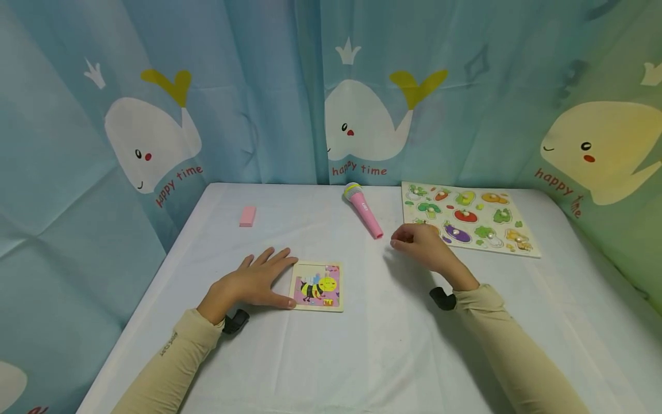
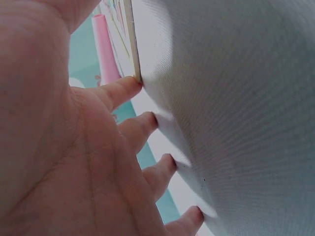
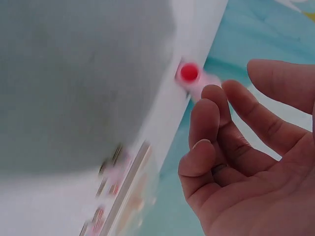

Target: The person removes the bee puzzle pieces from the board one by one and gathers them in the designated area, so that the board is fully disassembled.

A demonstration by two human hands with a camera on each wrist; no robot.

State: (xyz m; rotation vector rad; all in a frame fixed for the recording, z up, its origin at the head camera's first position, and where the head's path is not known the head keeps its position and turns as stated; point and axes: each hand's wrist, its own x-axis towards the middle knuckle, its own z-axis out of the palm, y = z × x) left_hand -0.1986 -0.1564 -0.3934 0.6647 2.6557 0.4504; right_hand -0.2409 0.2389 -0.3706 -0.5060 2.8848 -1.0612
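Left hand (image 1: 252,285), fingers spread, touching wooden tray (image 1: 318,309) holding bee puzzle (image 1: 313,290), right hand (image 1: 426,246), fingers loosely curled, empty, near board (image 1: 485,214) holding vegetable pieces (image 1: 465,216)

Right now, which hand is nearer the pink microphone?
Right. The right hand is just right of the pink microphone; the left hand is farther off, touching the bee puzzle.

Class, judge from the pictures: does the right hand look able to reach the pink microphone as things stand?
Probably yes: the right hand looks empty, the pink microphone lies close by, and only white cloth shows between them.
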